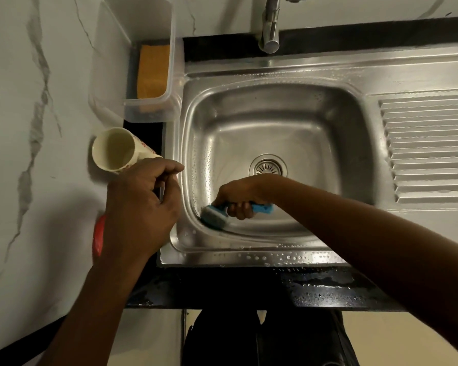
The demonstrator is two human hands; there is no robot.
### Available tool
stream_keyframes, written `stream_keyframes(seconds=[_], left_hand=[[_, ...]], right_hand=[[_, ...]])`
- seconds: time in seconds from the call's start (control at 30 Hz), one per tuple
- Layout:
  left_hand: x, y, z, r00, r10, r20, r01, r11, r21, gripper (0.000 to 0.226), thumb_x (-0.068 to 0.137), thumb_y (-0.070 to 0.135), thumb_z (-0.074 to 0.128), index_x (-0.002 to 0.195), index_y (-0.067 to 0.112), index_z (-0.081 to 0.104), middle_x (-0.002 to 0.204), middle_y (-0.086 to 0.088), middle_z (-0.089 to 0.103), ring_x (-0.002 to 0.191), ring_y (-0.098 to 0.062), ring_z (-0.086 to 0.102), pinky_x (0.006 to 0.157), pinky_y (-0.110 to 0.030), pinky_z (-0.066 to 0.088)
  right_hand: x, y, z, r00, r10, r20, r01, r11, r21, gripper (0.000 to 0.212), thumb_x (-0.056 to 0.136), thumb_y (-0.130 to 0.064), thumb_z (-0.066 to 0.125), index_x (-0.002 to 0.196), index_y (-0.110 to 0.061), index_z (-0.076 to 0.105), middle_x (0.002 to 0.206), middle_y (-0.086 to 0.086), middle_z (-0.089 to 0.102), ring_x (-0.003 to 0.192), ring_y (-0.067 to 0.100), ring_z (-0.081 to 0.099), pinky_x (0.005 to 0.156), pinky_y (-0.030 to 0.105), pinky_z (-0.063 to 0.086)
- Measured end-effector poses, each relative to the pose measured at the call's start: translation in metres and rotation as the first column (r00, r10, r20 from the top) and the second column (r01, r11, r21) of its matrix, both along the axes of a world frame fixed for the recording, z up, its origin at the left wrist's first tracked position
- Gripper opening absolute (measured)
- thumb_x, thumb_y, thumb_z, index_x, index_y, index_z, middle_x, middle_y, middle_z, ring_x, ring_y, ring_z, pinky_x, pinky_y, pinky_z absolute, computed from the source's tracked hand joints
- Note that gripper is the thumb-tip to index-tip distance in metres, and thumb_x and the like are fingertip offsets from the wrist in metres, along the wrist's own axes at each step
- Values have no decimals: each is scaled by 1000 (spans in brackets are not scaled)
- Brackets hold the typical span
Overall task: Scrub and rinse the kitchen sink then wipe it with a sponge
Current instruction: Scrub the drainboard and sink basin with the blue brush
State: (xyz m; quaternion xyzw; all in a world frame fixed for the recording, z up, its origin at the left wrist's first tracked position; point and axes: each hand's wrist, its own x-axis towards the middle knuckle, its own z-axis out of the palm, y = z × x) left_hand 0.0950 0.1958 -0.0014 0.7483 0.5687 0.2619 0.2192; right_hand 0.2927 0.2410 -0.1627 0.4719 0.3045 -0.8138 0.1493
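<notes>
The steel sink (376, 75) has a wet basin with a round drain (268, 167). My right hand (242, 198) grips the handle of a blue scrub brush (214, 214), and its bristles press into the basin's near-left corner. My left hand (143, 204) hovers at the sink's left rim. Its fingers curl against the lower part of a cream mug (114, 150), apparently round the handle, which is hidden. An orange sponge (152, 71) lies in a clear plastic container (154, 112) at the sink's back left.
The faucet (270, 27) stands behind the basin. A ribbed drainboard (431, 143) lies to the right. A red object (99, 236) shows partly under my left hand. Water droplets cover the sink's front rim and the black counter edge (249, 286). A marbled wall is on the left.
</notes>
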Motion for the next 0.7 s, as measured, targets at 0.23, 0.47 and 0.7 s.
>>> stream_keyframes(seconds=[0.23, 0.47, 0.7], left_hand=[[-6, -6, 5, 999, 11, -31, -11, 1000, 0, 17, 98, 11, 67, 111, 10, 77, 102, 3, 76, 92, -10, 72, 90, -22, 58], [-1, -15, 0, 999, 28, -28, -28, 999, -29, 19, 96, 6, 68, 112, 12, 77, 102, 3, 77, 92, -11, 72, 89, -30, 60], [-4, -26, -3, 999, 31, -41, -33, 998, -62, 19, 95, 6, 69, 111, 13, 77, 100, 6, 75, 89, -6, 70, 85, -11, 53]], right_hand=[[-27, -12, -47, 932, 135, 337, -298, 816, 495, 27, 104, -23, 45, 105, 0, 58, 80, 13, 64, 52, 19, 54, 44, 24, 40], [9, -18, -54, 921, 227, 317, -359, 812, 460, 22, 108, -33, 48, 111, -12, 55, 89, 7, 56, 59, 14, 47, 47, 24, 42], [16, -4, -8, 964, 266, 14, -258, 918, 301, 29, 107, -34, 45, 86, -15, 50, 62, -3, 33, 47, 11, 23, 41, 19, 19]])
